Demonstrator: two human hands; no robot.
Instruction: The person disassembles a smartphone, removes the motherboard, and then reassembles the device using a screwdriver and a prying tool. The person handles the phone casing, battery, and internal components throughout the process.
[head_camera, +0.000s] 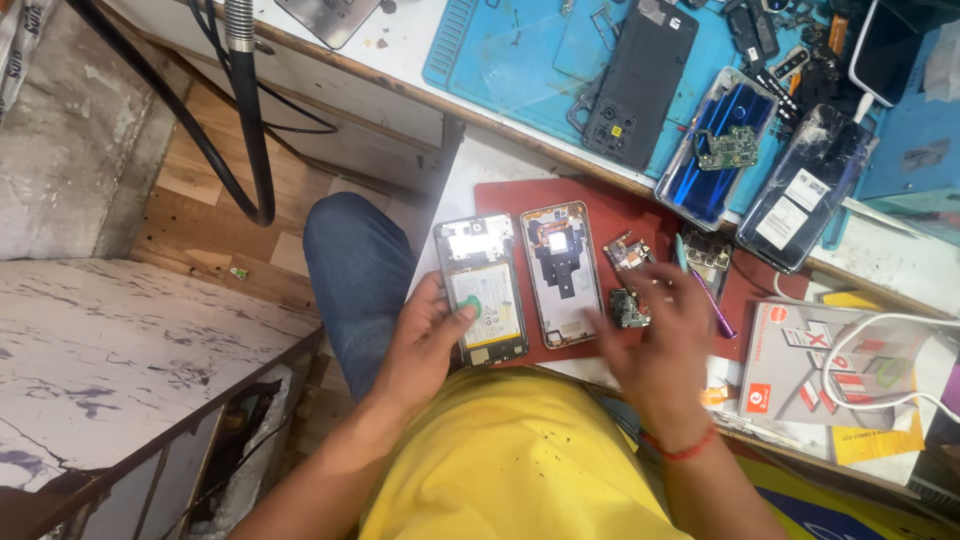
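Observation:
An opened phone body (482, 287) with a pale battery and a green sticker lies on a red mat (620, 215). My left hand (425, 340) rests against its left lower edge, thumb touching the battery. Beside it lies a second phone frame (560, 275) with black parts inside. My right hand (665, 345), blurred, hovers with spread fingers over small circuit boards (628, 305) to the right of that frame; whether it touches them is unclear. A purple-handled tool (712, 300) lies just past its fingers.
A blue work mat (520, 60) on the bench holds a black back cover (637, 80), a blue phone shell with a board (718, 140) and another phone (805, 185). Printed boxes and a white cable (850, 365) lie right. A marble-topped table (110, 350) stands left.

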